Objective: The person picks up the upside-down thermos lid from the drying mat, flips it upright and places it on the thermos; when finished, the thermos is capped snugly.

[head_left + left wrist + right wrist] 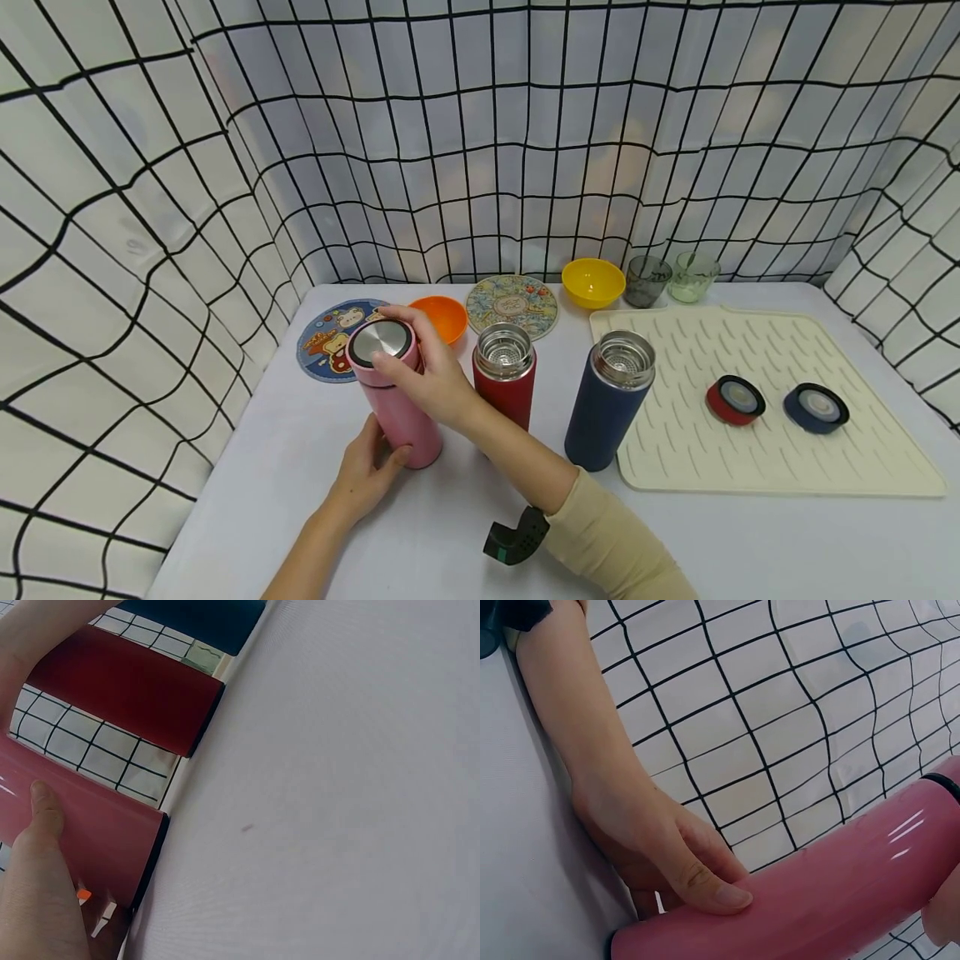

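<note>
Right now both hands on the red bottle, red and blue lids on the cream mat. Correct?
Wrong colour: head view shows left hand and right hand on the pink bottle. Red lid and blue lid are on the cream mat.

Pink flask (405, 421) L of ctr, lid (381, 337) pink-sided, silver/blk on top. Red flask (504, 392) ctr, navy flask (606, 421) R of ctr, both silver-necked. Far R: red lid (738, 397), navy lid (817, 407), blk-rimmed; cream mat (750, 467), dash patt. Blk grid net (528, 85) up top.
</note>
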`<move>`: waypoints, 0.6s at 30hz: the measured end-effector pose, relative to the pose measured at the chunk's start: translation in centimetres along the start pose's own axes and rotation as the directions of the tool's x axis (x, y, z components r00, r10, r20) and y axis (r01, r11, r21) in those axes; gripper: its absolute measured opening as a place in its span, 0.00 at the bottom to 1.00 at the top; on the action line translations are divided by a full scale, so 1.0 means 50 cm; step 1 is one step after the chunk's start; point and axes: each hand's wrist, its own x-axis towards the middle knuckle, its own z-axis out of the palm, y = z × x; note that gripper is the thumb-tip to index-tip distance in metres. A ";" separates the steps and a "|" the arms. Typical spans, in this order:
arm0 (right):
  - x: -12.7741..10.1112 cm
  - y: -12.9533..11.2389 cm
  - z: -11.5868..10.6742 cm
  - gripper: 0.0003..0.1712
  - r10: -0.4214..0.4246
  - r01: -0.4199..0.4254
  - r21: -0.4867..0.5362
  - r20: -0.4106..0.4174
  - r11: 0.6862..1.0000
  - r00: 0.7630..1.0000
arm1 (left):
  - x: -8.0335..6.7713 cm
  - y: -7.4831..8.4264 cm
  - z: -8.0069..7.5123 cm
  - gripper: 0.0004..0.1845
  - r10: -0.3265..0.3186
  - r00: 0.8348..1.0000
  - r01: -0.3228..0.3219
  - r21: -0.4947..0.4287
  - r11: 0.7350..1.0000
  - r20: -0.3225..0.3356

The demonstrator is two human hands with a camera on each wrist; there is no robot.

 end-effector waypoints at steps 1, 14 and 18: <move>0.002 0.006 0.001 0.31 0.012 -0.012 -0.006 -0.013 1.000 1.000 | 0.000 -0.006 0.001 0.31 0.006 1.000 -0.006 0.000 1.000 -0.001; 0.000 0.025 0.000 0.29 0.022 -0.021 0.059 -0.015 0.998 1.000 | -0.001 -0.005 0.002 0.30 -0.024 1.000 0.024 0.009 1.000 0.006; 0.001 0.025 0.000 0.31 0.042 -0.041 0.077 -0.014 0.996 0.999 | 0.001 -0.004 0.002 0.31 -0.026 1.000 0.026 0.006 1.000 0.008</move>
